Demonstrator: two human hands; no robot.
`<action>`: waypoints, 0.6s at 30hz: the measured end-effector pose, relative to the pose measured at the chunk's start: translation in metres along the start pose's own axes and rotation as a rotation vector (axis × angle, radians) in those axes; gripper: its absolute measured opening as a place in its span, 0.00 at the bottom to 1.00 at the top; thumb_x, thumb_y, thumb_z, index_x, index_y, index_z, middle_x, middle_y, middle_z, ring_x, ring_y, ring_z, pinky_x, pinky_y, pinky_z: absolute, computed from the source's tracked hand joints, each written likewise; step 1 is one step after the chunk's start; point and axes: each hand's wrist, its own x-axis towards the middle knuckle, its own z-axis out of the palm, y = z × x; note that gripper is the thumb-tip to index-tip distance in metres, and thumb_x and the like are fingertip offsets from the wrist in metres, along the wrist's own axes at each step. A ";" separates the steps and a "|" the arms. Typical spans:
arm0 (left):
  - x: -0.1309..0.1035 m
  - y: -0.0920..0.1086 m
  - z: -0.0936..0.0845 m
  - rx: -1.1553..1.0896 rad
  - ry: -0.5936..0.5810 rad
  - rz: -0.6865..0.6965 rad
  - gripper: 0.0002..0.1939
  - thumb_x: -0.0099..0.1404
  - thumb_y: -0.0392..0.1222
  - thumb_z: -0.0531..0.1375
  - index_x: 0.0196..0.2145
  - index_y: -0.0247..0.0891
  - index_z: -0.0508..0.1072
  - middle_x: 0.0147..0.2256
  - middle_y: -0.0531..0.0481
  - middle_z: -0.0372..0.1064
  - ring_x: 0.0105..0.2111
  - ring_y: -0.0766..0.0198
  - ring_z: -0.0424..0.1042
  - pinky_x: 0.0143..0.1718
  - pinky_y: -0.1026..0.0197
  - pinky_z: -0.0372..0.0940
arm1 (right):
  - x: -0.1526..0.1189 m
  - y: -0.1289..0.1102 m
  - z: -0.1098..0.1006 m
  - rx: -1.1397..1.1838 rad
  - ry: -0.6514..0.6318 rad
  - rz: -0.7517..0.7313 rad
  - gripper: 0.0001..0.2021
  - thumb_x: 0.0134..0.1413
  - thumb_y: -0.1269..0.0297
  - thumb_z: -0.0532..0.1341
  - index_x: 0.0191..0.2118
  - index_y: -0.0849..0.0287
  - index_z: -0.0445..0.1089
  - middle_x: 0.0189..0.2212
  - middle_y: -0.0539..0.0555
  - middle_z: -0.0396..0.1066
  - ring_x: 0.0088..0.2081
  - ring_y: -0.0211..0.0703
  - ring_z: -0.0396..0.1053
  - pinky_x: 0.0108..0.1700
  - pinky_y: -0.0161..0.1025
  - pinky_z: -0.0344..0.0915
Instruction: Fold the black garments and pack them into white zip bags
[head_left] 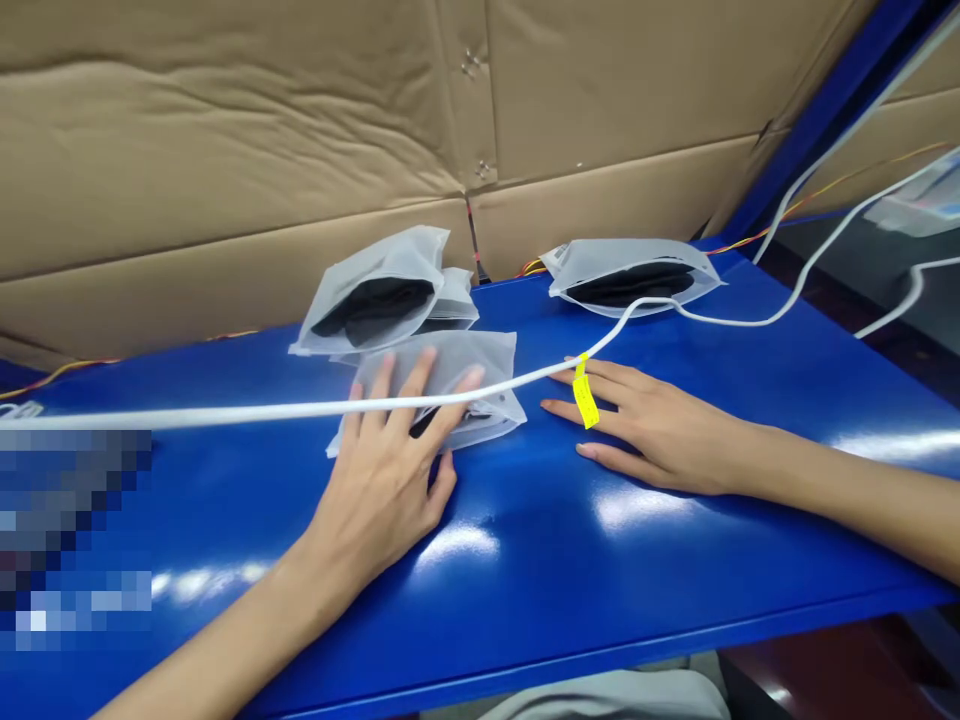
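My left hand (386, 470) lies with fingers spread on a frosted plastic bag (480, 360) that has something dark inside. Flat on the blue tabletop, my right hand (645, 420) rests with its fingers stretched out, to the right of that bag. Behind my left hand stands another frosted bag (360, 270), its mouth gaping over black contents, with a further bag (456, 300) partly hidden behind it. A similar open bag (622, 255) with black contents lies farther back on the right.
A white cable (247, 412) with a yellow tag (585, 400) crosses the view in front of both hands. Brown cardboard (225, 150) walls the back of the blue table (525, 580). Red and yellow wires (532, 267) run along the rear edge. A pixelated patch covers the left side.
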 end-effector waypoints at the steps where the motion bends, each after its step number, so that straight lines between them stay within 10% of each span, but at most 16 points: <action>1: -0.001 0.001 0.000 0.008 0.011 -0.043 0.44 0.75 0.40 0.54 0.80 0.52 0.36 0.77 0.32 0.48 0.74 0.18 0.50 0.63 0.16 0.61 | 0.000 0.000 0.000 -0.007 -0.001 -0.001 0.19 0.73 0.61 0.60 0.63 0.60 0.75 0.70 0.68 0.66 0.72 0.68 0.62 0.69 0.68 0.67; 10: 0.002 0.001 -0.010 0.062 0.056 -0.064 0.45 0.77 0.53 0.56 0.80 0.47 0.35 0.71 0.32 0.62 0.67 0.27 0.68 0.53 0.34 0.78 | 0.004 -0.003 -0.005 -0.151 0.025 -0.105 0.19 0.73 0.64 0.60 0.62 0.67 0.75 0.63 0.73 0.72 0.65 0.67 0.72 0.63 0.63 0.74; 18: 0.001 0.003 -0.002 -0.062 0.112 0.138 0.34 0.78 0.37 0.52 0.78 0.40 0.50 0.71 0.42 0.66 0.71 0.46 0.65 0.61 0.48 0.76 | 0.003 -0.040 -0.022 -0.261 0.282 -0.501 0.16 0.73 0.75 0.55 0.56 0.68 0.78 0.56 0.61 0.80 0.59 0.50 0.78 0.66 0.46 0.75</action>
